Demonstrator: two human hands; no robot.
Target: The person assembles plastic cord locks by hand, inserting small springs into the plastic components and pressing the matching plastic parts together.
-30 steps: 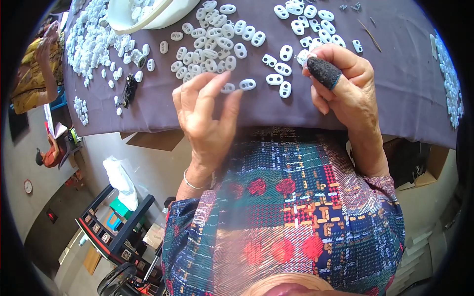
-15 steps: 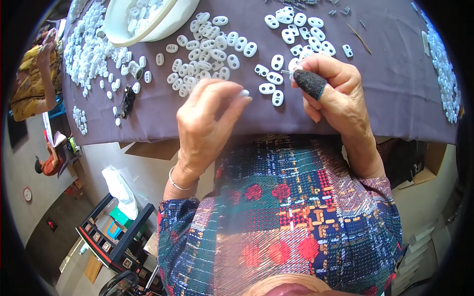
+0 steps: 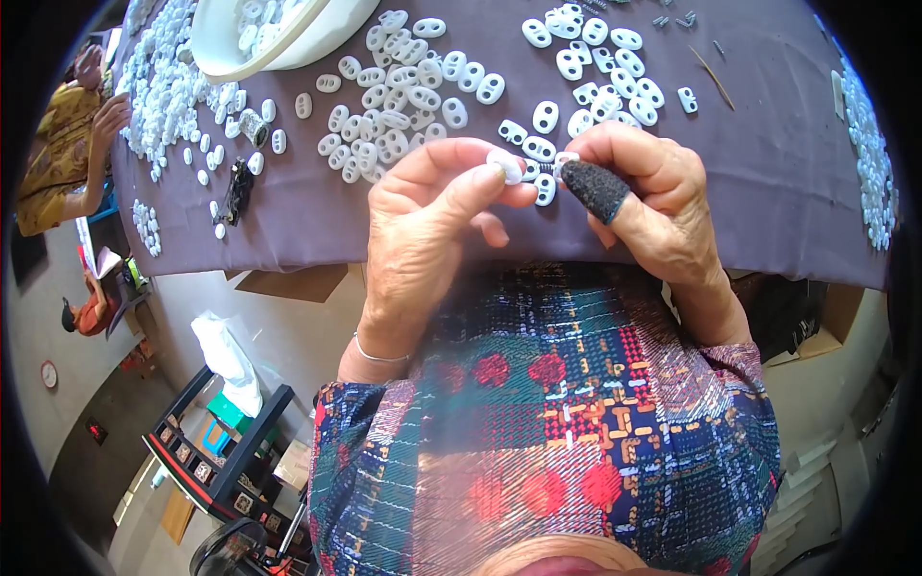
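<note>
My left hand (image 3: 413, 216) pinches a white oval cord-lock shell (image 3: 505, 166) between thumb and fingertips. Opposite it, my right hand (image 3: 663, 197) grips a small white cord-lock insert (image 3: 567, 161), mostly covered by its fingers. A tiny coil spring (image 3: 545, 168) juts from the insert toward the shell; whether it touches the shell I cannot tell. A black fabric thumb sleeve (image 3: 595, 190) covers my right thumb. Just beyond my hands lie several two-holed white cord locks (image 3: 539, 148). More of these cord locks form a cluster (image 3: 629, 86) past my right hand and a heap (image 3: 392, 115) past my left.
A white tub (image 3: 331, 43) of white pieces stands at the far left of the purple-grey tablecloth (image 3: 298, 221). Loose white pieces (image 3: 158, 110) spread beside it, near a dark bundle (image 3: 236, 197). Springs (image 3: 684, 19) and a thin stick (image 3: 713, 79) lie far right. Another person (image 3: 67, 144) is at left.
My left hand has moved right, bringing the white shell close to the spring and insert. My right hand stays nearly in place, still gripping the insert. The view has shifted slightly.
</note>
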